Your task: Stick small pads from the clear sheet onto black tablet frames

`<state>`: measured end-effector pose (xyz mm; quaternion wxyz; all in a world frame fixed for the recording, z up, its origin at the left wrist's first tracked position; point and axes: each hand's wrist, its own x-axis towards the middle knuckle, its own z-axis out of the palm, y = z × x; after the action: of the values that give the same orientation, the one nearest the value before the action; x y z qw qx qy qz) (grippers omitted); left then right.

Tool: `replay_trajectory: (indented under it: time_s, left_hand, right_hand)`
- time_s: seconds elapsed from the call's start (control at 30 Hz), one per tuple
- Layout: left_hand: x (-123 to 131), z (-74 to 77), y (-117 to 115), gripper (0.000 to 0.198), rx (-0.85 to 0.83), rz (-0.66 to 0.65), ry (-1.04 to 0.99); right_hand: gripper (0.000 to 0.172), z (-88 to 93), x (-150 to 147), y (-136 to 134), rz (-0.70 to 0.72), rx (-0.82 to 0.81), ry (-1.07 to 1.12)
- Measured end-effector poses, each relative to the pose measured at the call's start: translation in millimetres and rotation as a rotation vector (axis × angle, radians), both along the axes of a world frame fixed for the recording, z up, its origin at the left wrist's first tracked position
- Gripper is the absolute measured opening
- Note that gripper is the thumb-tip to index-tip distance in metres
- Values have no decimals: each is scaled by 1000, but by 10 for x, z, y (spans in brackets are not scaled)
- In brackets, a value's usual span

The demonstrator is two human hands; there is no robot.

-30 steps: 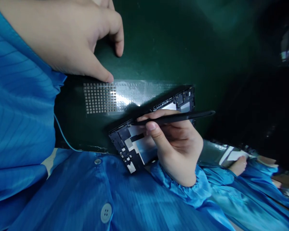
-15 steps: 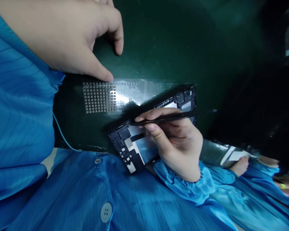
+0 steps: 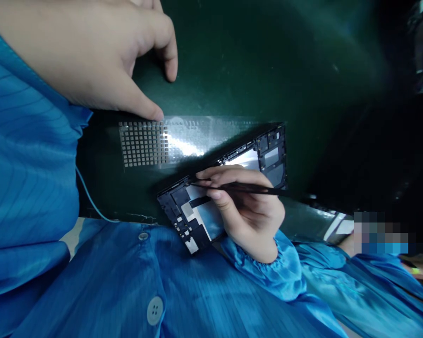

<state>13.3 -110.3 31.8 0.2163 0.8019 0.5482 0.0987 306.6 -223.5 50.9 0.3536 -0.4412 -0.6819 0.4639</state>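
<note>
We record a black device mid-frame (image 3: 172,202) lying diagonally on a dark green mat (image 3: 268,70), its open centre backed by silver and grey panels. Our right hand (image 3: 248,211) pinches slim black tweezers (image 3: 254,189), tips at the frame's long edge. A clear film strip (image 3: 183,143) lies just beside the frame, with a dense grid of small square pads at its left end and fainter rows rightward. Our left hand (image 3: 91,51) rests above it, thumb tip at the film's upper edge.
</note>
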Motion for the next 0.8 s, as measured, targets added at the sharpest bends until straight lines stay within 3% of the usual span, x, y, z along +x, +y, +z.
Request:
replay_trajectory:
  time_s: [0.1,0.33,0.67,0.8]
  left_hand:
    - [5,11,7,110,-5,4,13]
    - [6,42,31,139,-29,-2,34]
    - [-14,-21,80,129,-25,-17,-37]
    - [-29,-33,92,135,-76,-4,-39]
  right_hand:
    - [21,-20,-6,-44,-83,-67,33]
    - [14,107,-114,-48,-152,-142,-75]
    - [12,168,-172,-52,-206,-130,-168]
    - [10,191,-194,-57,-212,-115,-177]
